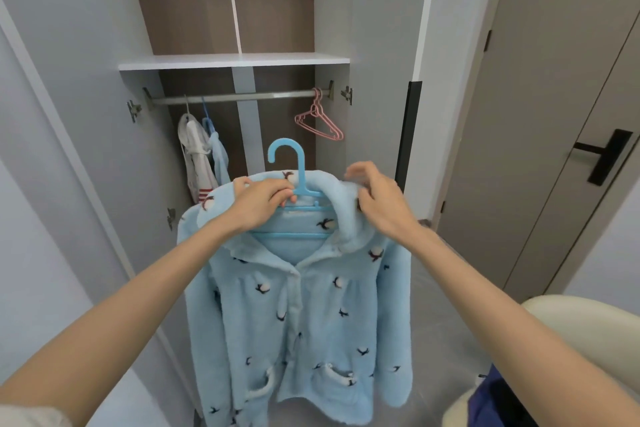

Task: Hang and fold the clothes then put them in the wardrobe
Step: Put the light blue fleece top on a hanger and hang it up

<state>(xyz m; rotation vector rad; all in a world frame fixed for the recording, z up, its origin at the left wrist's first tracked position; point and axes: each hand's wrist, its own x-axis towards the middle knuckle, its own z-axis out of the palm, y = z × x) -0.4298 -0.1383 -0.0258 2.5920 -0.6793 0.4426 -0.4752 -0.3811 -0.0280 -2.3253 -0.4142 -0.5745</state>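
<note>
A person stands before an open wardrobe point(332, 61) and holds up a pale blue fleece jacket point(298, 305) on a blue hanger point(300, 170). The jacket is in the air, in front of the wardrobe opening and lower than the rail point(242, 96). It is buttoned, faces the person, and is dotted with small dark and white motifs. The hanger's hook stands free above the collar, clear of the rail.

The left grip point(263, 201) is clenched round the hanger's left shoulder bar and the fleece just beside the hook stem. The right grip point(381, 198) pinches the thick folded collar at the jacket's right shoulder, with the upper fingers point(356, 172) raised above the cloth.

On the rail's left end hang a white garment point(194, 149) and a small light blue one point(219, 152), close together. Near the rail's right end hang bare pink hangers point(320, 121). A white shelf point(235, 61) runs above the rail. To the right is a closed grey door point(536, 114) with a black handle point(604, 156). At the lower right corner a dark blue cloth point(498, 392) lies against something cream-coloured and rounded point(571, 315).
</note>
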